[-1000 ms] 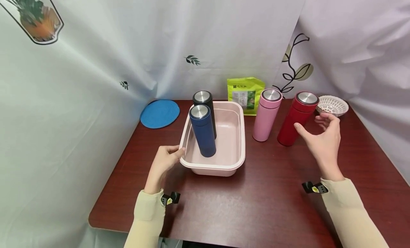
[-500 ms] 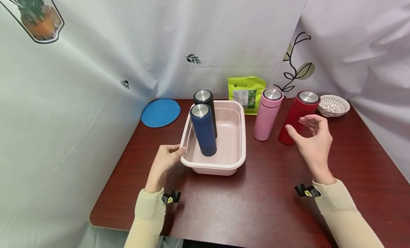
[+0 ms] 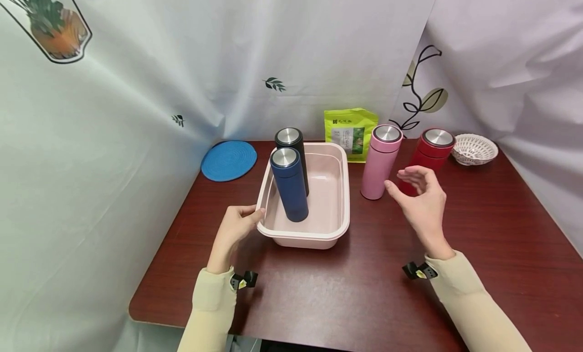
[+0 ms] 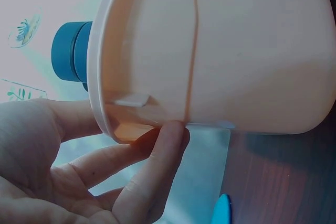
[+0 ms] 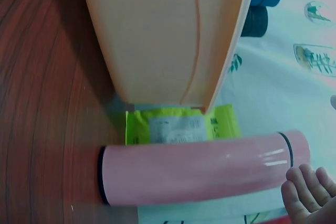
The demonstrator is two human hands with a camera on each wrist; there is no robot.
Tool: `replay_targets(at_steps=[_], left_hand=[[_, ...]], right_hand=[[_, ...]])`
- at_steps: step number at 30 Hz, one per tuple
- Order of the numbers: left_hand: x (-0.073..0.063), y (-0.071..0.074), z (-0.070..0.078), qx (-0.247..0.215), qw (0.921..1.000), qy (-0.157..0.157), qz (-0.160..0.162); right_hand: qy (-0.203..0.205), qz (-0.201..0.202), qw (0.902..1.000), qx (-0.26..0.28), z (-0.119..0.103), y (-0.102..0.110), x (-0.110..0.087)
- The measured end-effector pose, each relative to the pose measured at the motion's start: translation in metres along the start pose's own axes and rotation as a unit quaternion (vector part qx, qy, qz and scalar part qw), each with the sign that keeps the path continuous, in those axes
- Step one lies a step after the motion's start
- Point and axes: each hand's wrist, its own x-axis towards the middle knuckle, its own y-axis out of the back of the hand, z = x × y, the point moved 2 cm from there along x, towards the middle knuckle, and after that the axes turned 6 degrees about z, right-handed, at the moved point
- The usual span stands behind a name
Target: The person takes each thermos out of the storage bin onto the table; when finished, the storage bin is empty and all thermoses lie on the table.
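At the near-left corner of the pale pink basin (image 3: pixel 302 237), my left hand (image 3: pixel 234 230) pinches the rim, thumb over the edge and fingers against the outer wall. Standing in the basin are a blue thermos flask (image 3: pixel 291 192) and, behind it, a black thermos flask (image 3: pixel 298 147). My right hand (image 3: pixel 423 203) holds nothing. Its fingers and thumb are spread apart in front of a red thermos flask (image 3: pixel 430 159), hiding its lower part. Just left of that hand a pink thermos flask (image 3: pixel 379 165) stands upright; the right wrist view shows its side (image 5: pixel 194 171) beside the fingers.
Behind the basin and pink flask stands a green packet (image 3: pixel 348 127). A white woven basket (image 3: pixel 474 150) sits at the back right, and a blue round mat (image 3: pixel 228 161) lies at the back left. Patterned white curtain (image 3: pixel 319 48) hangs along the table's back and sides.
My right hand has moved left, from beside the red flask to in front of it and close to the pink one. The left hand still holds the basin rim.
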Motion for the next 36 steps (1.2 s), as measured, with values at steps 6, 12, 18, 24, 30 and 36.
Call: replay_targets(at_steps=[6,12,18,24,30,36], left_hand=[[0.000,0.000,0.000,0.001,1.0000,0.002,0.001],[-0.001,0.000,-0.001,0.000,1.0000,0.006,0.000],[-0.002,0.000,0.000,-0.001,1.0000,0.007,0.000],[-0.001,0.001,0.001,0.003,1.0000,0.003,0.000],[-0.001,0.000,0.001,0.003,1.0000,-0.003,-0.001],[-0.002,0.000,0.001,0.002,1.0000,0.002,0.001]], right_hand=[[-0.006,-0.032,0.9994,0.009,-0.019,-0.012,-0.005],[-0.018,-0.066,0.9972,0.029,-0.011,-0.025,-0.003],[-0.022,-0.098,0.9934,0.055,-0.006,-0.039,-0.004],[-0.015,-0.147,0.9873,0.058,-0.011,-0.054,-0.005],[-0.021,-0.179,0.9803,0.081,-0.014,-0.070,0.000],[-0.038,-0.218,0.9721,0.079,-0.016,-0.087,0.003]])
